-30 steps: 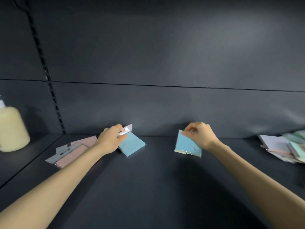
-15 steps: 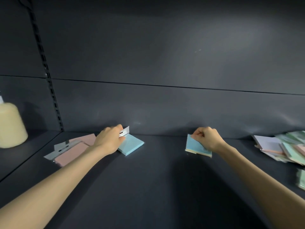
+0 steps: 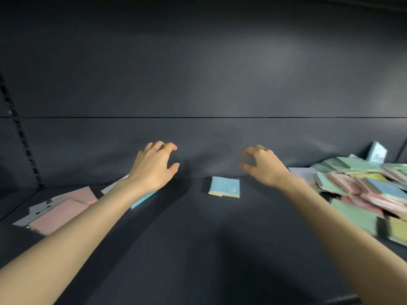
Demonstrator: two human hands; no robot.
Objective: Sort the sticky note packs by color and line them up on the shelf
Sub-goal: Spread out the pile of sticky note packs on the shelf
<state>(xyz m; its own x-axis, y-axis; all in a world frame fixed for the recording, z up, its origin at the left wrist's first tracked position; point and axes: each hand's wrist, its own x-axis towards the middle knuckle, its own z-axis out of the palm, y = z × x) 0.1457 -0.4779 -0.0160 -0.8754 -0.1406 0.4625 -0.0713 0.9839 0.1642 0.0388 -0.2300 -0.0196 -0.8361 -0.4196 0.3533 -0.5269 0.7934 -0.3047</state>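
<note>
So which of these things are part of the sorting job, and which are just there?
Part of the job:
- blue pack, lying flat between the hands
- second blue pack, partly hidden by the left hand
- pink packs at the left
- mixed pile at the right
- shelf
- right hand, holding nothing, like the left

Just there:
- slotted rail
- back panel

Your left hand (image 3: 154, 170) and right hand (image 3: 262, 167) hover near back of shelf (image 3: 198, 249), fingers loosely curled, holding nothing. Between them, blue pack (image 3: 224, 187) lies flat. Partly hidden by your left wrist: second blue pack (image 3: 143, 199). Toward left edge, pink packs (image 3: 63, 213); at right edge, mixed pile (image 3: 356, 188).
</note>
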